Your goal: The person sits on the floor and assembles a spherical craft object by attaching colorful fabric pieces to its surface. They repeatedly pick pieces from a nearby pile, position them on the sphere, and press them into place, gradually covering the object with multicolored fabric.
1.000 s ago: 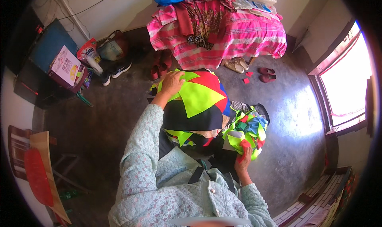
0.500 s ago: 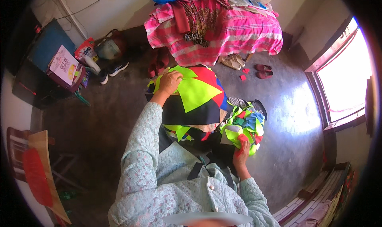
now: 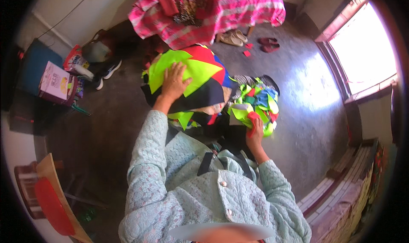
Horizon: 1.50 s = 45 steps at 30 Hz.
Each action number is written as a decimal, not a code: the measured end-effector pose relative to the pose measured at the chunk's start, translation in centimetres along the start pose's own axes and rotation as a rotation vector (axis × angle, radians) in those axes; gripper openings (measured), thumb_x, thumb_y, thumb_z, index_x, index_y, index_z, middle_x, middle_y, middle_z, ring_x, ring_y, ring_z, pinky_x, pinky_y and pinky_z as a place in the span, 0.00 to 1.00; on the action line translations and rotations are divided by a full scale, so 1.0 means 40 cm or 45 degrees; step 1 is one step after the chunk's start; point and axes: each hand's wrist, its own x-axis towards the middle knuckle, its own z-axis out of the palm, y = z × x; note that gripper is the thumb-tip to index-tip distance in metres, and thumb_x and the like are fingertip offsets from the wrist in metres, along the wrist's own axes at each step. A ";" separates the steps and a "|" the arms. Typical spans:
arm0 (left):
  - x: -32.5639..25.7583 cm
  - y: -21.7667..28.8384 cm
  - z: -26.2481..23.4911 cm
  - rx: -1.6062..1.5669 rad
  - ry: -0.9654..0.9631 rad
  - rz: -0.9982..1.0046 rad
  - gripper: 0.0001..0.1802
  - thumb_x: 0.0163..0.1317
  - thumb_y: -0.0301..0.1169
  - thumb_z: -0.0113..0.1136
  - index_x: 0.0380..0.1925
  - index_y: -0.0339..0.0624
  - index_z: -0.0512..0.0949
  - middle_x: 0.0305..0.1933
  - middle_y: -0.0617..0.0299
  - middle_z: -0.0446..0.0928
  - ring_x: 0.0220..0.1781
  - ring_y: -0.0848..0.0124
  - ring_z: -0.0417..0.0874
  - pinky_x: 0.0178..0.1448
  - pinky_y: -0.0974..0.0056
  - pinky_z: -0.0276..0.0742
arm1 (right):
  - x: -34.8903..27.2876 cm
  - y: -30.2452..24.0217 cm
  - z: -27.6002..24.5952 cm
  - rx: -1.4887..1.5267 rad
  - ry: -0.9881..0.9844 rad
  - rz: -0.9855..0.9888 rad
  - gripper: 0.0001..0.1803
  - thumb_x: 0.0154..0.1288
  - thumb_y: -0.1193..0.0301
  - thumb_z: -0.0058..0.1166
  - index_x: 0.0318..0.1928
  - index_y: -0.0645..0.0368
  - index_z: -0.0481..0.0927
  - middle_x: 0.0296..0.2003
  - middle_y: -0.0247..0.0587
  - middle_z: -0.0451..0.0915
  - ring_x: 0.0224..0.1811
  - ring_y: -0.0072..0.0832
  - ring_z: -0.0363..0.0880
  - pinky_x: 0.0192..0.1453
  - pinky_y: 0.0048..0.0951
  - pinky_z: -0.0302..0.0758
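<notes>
In front of me a patchwork of neon yellow-green, red, blue and black cloth (image 3: 200,75) lies over a rounded bulk whose support is hidden. My left hand (image 3: 174,82) rests on its yellow-green part, fingers spread and holding nothing. To the right stands a heap of cloth scraps (image 3: 258,99) in yellow-green, blue, red and grey. At the near edge of this heap my right hand (image 3: 255,134) has its fingers closed on a red cloth scrap (image 3: 253,117). More yellow-green pieces (image 3: 183,118) hang below the patchwork on my side.
Ahead is a surface draped with a pink checked cloth (image 3: 243,7), with beige shoes (image 3: 232,38) and dark red shoes (image 3: 268,44) on the floor beside it. A box (image 3: 55,81) stands at the left, a wooden board with a red patch (image 3: 53,204) at the lower left.
My left hand has gone from gripping the yellow-green cloth to lying spread on it, and that cloth now lies flatter. My right hand still holds the red scrap. The whole view has shifted.
</notes>
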 end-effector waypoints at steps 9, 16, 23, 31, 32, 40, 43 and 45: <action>-0.054 0.228 -0.093 -0.350 0.296 0.183 0.23 0.56 0.39 0.63 0.50 0.42 0.76 0.60 0.53 0.72 0.65 0.52 0.68 0.68 0.48 0.59 | -0.004 0.011 0.011 -0.019 -0.004 0.004 0.31 0.43 0.82 0.56 0.53 0.59 0.70 0.53 0.53 0.71 0.56 0.54 0.68 0.60 0.46 0.68; -0.186 0.485 0.007 -0.906 0.011 0.185 0.19 0.50 0.30 0.67 0.45 0.42 0.79 0.54 0.54 0.77 0.58 0.57 0.76 0.63 0.57 0.69 | -0.010 0.014 0.007 0.031 -0.009 0.027 0.30 0.44 0.81 0.57 0.53 0.59 0.70 0.52 0.53 0.71 0.56 0.54 0.68 0.60 0.46 0.69; -0.175 0.492 0.088 -0.817 -0.083 0.242 0.13 0.49 0.28 0.66 0.36 0.40 0.78 0.50 0.57 0.79 0.57 0.58 0.76 0.64 0.54 0.66 | 0.004 -0.002 -0.007 0.057 0.033 -0.027 0.28 0.45 0.80 0.57 0.51 0.59 0.71 0.50 0.52 0.72 0.53 0.53 0.70 0.57 0.46 0.70; -0.181 0.482 0.069 -1.008 -0.100 0.162 0.08 0.52 0.22 0.63 0.33 0.38 0.77 0.45 0.55 0.82 0.51 0.57 0.81 0.58 0.56 0.72 | 0.010 -0.021 -0.021 0.101 0.060 -0.134 0.26 0.46 0.73 0.62 0.49 0.60 0.73 0.48 0.51 0.73 0.52 0.52 0.71 0.55 0.45 0.70; -0.183 0.481 0.067 -1.026 -0.132 0.139 0.08 0.52 0.22 0.63 0.34 0.37 0.77 0.44 0.55 0.82 0.49 0.57 0.82 0.57 0.57 0.74 | 0.012 -0.030 -0.028 0.110 0.065 -0.141 0.25 0.47 0.71 0.63 0.49 0.60 0.73 0.48 0.51 0.73 0.52 0.52 0.71 0.55 0.45 0.70; -0.167 0.478 0.056 -1.205 -0.047 0.071 0.07 0.57 0.21 0.60 0.37 0.37 0.76 0.44 0.54 0.82 0.47 0.59 0.84 0.51 0.61 0.77 | -0.001 -0.008 -0.013 0.086 0.108 -0.135 0.25 0.51 0.68 0.66 0.49 0.61 0.74 0.49 0.50 0.75 0.53 0.50 0.72 0.56 0.44 0.70; -0.149 0.471 0.027 -1.245 0.046 0.037 0.06 0.61 0.23 0.58 0.38 0.37 0.74 0.45 0.53 0.82 0.47 0.61 0.84 0.49 0.62 0.78 | -0.008 0.012 0.004 0.186 0.155 -0.100 0.24 0.52 0.71 0.64 0.51 0.61 0.74 0.50 0.50 0.76 0.53 0.50 0.73 0.56 0.43 0.71; -0.141 0.469 0.000 -1.292 0.068 -0.014 0.05 0.62 0.23 0.58 0.38 0.37 0.74 0.45 0.53 0.82 0.46 0.62 0.84 0.49 0.63 0.78 | -0.007 0.016 0.006 0.159 0.115 -0.080 0.24 0.52 0.73 0.63 0.52 0.60 0.73 0.50 0.49 0.76 0.53 0.50 0.73 0.57 0.43 0.71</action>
